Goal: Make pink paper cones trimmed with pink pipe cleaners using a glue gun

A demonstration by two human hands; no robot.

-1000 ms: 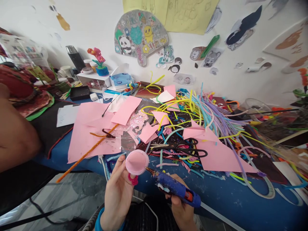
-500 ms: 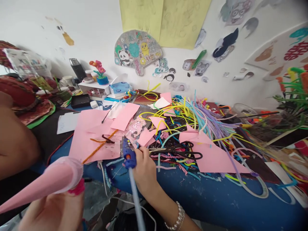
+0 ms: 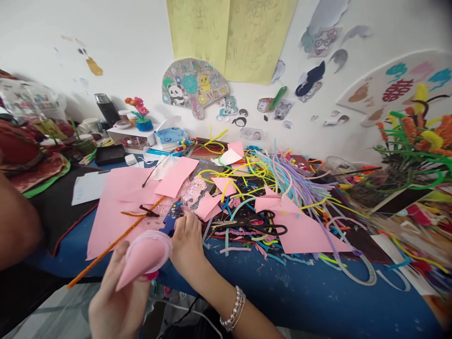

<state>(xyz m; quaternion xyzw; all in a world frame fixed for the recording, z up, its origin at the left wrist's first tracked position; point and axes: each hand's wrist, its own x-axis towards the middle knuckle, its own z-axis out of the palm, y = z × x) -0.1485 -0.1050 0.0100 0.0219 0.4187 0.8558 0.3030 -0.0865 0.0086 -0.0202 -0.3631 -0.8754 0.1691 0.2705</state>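
Note:
My left hand (image 3: 118, 296) is closed around a pink paper cone (image 3: 143, 259) with a fuzzy pale-pink trim round its wide end. The cone's tip points down toward me, and a bit of bright pink shows below the rim. In my right hand (image 3: 189, 242), the fingers are closed on a blue glue gun (image 3: 171, 219) low over the table's front part. The cone and my left hand partly hide its lower part. Left of the glue gun, an orange pipe cleaner (image 3: 113, 245) with a dark brown piece lies across a pink paper sheet (image 3: 102, 226).
Black-handled scissors (image 3: 261, 223) lie among pipe-cleaner scraps and pink paper pieces (image 3: 307, 230). A bundle of pastel pipe cleaners (image 3: 300, 179) is behind them. Another person's arm (image 3: 17, 221) rests at the left edge. A tissue pack (image 3: 171, 136) stands near the wall.
The cone has swung to point more toward me and moved right with my left hand. My right hand has moved left and the glue gun has turned, its long pale stick no longer visible.

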